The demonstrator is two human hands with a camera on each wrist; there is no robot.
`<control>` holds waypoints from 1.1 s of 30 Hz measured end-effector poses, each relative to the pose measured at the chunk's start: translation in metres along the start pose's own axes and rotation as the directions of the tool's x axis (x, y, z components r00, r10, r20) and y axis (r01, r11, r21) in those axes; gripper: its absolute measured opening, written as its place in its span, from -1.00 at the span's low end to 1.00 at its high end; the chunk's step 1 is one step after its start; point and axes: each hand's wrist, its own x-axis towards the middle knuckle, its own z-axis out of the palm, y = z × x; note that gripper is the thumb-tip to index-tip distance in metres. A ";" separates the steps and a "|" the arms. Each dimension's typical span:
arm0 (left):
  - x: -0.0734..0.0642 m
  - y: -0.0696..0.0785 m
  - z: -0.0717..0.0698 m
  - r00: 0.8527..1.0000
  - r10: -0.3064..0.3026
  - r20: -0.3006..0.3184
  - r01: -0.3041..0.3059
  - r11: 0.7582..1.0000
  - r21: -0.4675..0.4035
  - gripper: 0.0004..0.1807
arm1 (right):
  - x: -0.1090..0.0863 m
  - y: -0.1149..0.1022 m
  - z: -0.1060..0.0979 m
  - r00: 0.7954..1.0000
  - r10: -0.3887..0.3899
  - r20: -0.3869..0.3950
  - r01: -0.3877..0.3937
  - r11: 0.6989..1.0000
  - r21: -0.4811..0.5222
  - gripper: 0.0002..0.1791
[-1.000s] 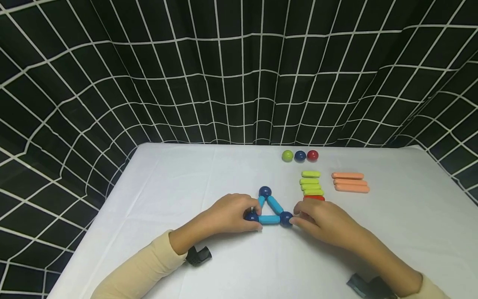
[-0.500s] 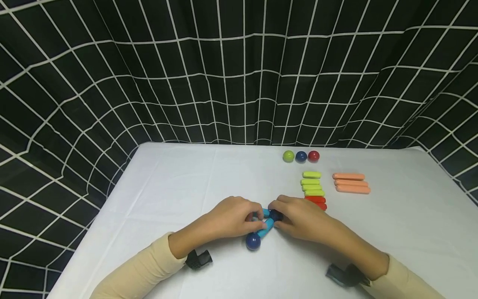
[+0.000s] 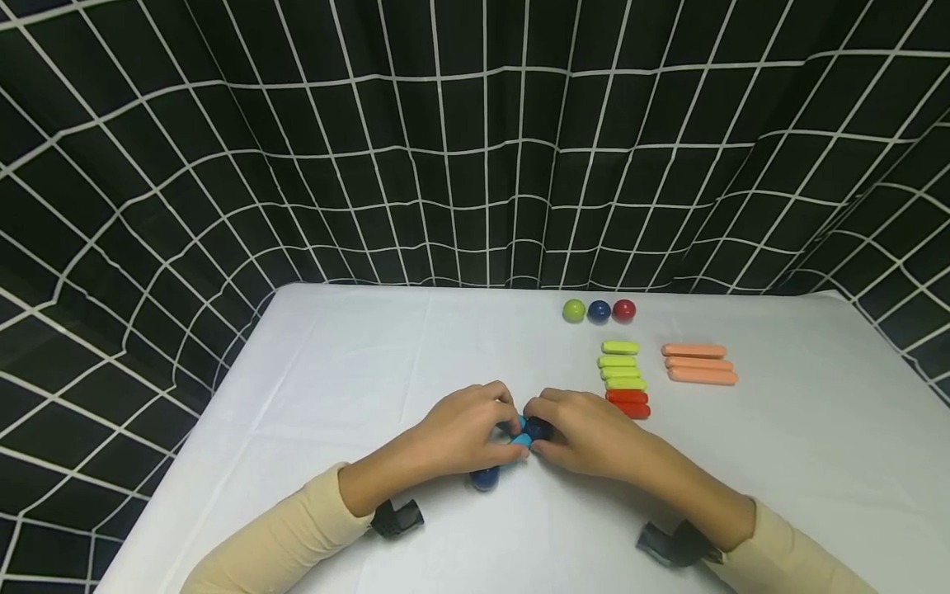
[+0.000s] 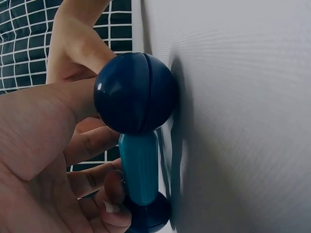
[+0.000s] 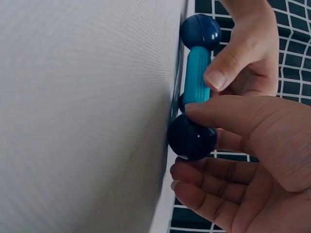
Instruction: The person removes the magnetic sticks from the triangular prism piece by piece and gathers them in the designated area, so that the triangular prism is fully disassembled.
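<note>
A triangle of light-blue magnetic rods [image 5: 197, 73] and dark blue balls lies flat on the white-covered table. My left hand [image 3: 467, 431] grips the rods from the left, thumb on the near one. One ball [image 3: 485, 478] sticks out below that hand; the left wrist view shows it large, joined to a rod [image 4: 139, 165] with another ball [image 4: 149, 216] at its far end. My right hand [image 3: 594, 435] pinches the right-hand corner ball [image 5: 192, 138] between thumb and fingers. The fingers hide most of the triangle in the head view.
Green [image 3: 574, 310], dark blue [image 3: 599, 312] and red [image 3: 624, 310] balls line the back of the table. Several short yellow-green rods [image 3: 619, 361], two red rods [image 3: 627, 397] and three orange rods [image 3: 701, 364] lie right of centre. A black grid curtain [image 3: 475, 165] hangs behind.
The triangle has turned clockwise, so one ball swung from the far side to my right hand and another came nearer. My right hand moved left and took hold of a corner ball.
</note>
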 end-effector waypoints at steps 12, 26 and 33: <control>0.001 0.001 0.001 1.000 -0.014 0.023 0.014 1.000 -0.004 -0.74 | -0.001 0.002 0.005 0.999 -0.039 -0.010 0.039 0.999 0.015 -0.75; 0.001 0.003 0.001 1.000 -0.021 0.016 0.021 0.999 0.039 -0.77 | 0.006 0.025 -0.033 0.983 0.105 -0.150 -0.095 0.993 0.067 -0.64; 0.001 0.002 0.001 0.999 -0.024 0.020 0.024 0.999 0.033 -0.77 | 0.024 0.049 -0.049 0.983 0.154 -0.103 -0.133 0.973 0.186 -0.59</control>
